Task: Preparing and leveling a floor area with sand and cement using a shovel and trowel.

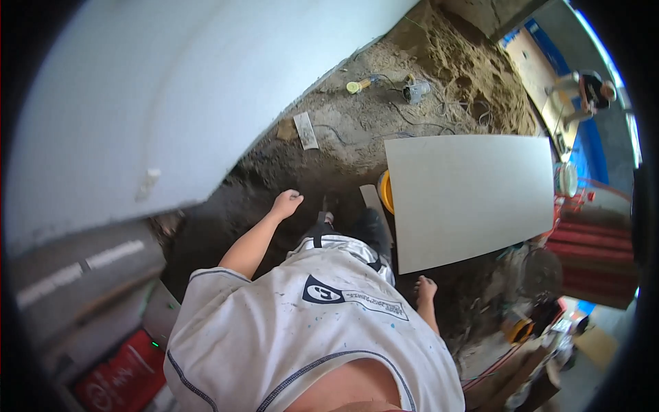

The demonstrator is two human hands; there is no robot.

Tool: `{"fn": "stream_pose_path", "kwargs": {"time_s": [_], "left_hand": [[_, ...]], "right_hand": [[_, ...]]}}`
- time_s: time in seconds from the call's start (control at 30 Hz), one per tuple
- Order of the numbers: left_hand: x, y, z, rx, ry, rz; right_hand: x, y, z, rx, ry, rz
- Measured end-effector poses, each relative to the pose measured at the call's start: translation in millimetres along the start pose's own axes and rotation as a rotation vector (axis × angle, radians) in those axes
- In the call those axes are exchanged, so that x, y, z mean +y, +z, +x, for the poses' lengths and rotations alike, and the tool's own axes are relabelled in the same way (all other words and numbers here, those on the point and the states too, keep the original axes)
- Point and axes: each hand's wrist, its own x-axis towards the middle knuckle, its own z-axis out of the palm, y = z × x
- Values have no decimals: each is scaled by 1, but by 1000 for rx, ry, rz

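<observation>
I look down over my own white T-shirt (302,329) onto a dark dirt floor (226,226). My left hand (287,203) hangs out in front of me with its fingers curled and nothing in it, close to the foot of a big white wall panel (171,89). My right hand (425,288) hangs at my side, also curled and without anything in it, just below the near edge of a large pale tile (467,196) that lies flat. A yellow bucket (386,191) shows under the tile's left edge.
A sand pile (467,62) lies at the back with cables, a yellow tool (357,86) and a grey power tool (416,90). A small tile offcut (306,130) lies near the wall. Another person (592,90) stands far right. Red objects (590,250) and clutter crowd the right; a red box (123,378) sits lower left.
</observation>
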Motion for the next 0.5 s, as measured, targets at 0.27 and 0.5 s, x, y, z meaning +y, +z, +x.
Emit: {"fn": "stream_pose_path", "kwargs": {"time_s": [0.27,0.5], "left_hand": [[229,-71,308,-28,25,25],[370,-10,500,-200,74,284]], "right_hand": [[-201,170,102,-34,139,209],[-427,260,252,-180,17,-13]]}}
